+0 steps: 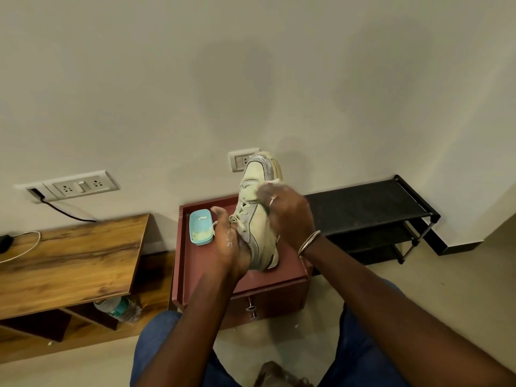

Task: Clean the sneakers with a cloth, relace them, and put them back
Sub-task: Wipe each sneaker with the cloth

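Note:
A cream sneaker (258, 219) stands heel-down on the red-brown cabinet (195, 263), toe pointing up toward the wall, with grey smears on its toe. Its laces are threaded and loose near the tongue. My left hand (230, 241) grips the sneaker from the left at the collar, thumb raised. My right hand (284, 213) lies over the sneaker's right side, fingers curled round a small pale cloth (270, 183). Only the cloth's edge peeks out at my fingertips. Whitish residue covers both hands.
A light blue soap dish (200, 227) sits on the cabinet left of the sneaker. A black shoe rack (371, 208) stands at the right by the wall. A wooden desk (69, 263) with a water bottle (120, 308) beneath is left. My knees frame a blurred brownish thing (279, 374).

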